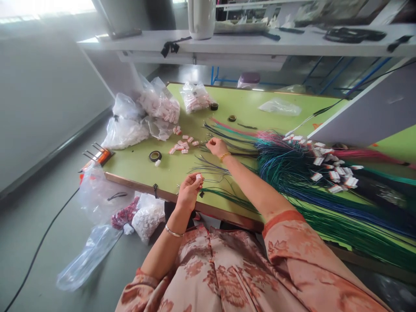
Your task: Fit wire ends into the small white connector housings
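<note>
My left hand is closed on a small white connector housing near the table's front edge. A thin wire seems to run from that housing toward the right. Farther in, my right hand pinches at the ends of the dark wires; which wire its fingertips hold is too small to tell. Left of it lie several loose white-and-orange connector housings. Green wires stretch across the table just right of my left hand.
A thick wire bundle with finished-looking connectors covers the table's right side. Bags of housings stand at the back left. Black tape rolls lie on the green table. A raised shelf crosses behind.
</note>
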### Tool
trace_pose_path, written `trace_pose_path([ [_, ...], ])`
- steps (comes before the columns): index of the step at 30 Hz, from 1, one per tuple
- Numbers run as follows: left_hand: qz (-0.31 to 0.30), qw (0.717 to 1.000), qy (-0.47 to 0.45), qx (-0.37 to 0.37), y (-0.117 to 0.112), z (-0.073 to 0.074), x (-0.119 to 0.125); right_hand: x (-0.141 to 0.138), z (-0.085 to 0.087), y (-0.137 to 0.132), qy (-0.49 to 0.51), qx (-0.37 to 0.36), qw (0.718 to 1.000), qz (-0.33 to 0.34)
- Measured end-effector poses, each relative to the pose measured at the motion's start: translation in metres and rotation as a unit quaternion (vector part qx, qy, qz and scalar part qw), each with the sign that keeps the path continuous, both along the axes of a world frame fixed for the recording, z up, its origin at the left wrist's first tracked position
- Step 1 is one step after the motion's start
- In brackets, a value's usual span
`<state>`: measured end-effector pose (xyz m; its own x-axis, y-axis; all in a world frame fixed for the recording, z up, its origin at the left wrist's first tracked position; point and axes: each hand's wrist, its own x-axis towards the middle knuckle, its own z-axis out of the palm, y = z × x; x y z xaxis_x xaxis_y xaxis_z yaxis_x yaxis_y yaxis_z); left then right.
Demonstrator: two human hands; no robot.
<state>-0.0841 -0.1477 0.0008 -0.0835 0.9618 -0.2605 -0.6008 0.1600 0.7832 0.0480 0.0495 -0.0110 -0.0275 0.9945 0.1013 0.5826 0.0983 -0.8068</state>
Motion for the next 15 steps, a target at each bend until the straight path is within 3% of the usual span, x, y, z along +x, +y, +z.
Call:
trace_pose_path([
  [7, -0.007, 1.000, -0.007, -0.006, 0.002, 0.000, 0.005, 0.015, 0.013, -0.012, 0.228, 0.043, 0.973, -0.008],
  [11, -0.005, 1.000, -0.008, 0.005, 0.004, 0.004, 0.007, 0.024, 0.028, -0.039, 0.244, 0.075, 0.966, 0.046],
  [15, -0.003, 1.000, -0.009, 0.023, 0.009, 0.010, 0.010, 0.032, 0.037, -0.078, 0.226, 0.054, 0.966, 0.115],
])
